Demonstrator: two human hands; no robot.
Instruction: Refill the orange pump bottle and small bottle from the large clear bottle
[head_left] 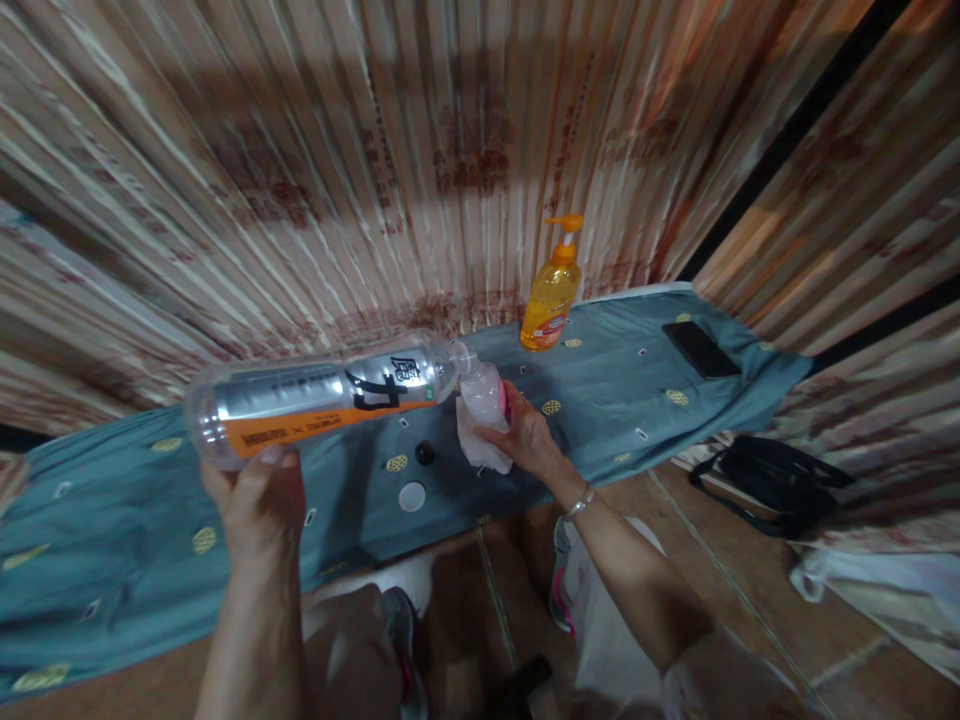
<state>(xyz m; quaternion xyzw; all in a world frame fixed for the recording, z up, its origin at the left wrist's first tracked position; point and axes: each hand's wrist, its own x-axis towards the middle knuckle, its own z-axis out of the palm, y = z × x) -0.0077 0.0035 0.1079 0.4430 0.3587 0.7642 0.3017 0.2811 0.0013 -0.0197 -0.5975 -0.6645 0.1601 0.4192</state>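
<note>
A large clear plastic bottle [322,395] with a silver and orange label lies tilted on its side in the air, its neck pointing right. My left hand [259,490] grips it from below near its base. In my right hand [529,430] is a small whitish translucent bottle [484,400] with a bit of pink at its side, and a white tissue or cloth [480,450] hangs under it. The large bottle's mouth meets the top of the small one. Below them on the blue cloth lie a black cap [424,453] and a white round lid [412,496].
An orange pump bottle [551,290] stands at the back of the blue-covered bench [600,390]. Towards the right end lies a dark phone [700,349]. A black bag [769,480] sits beyond the bench's front right. Pleated curtains [337,180] hang behind.
</note>
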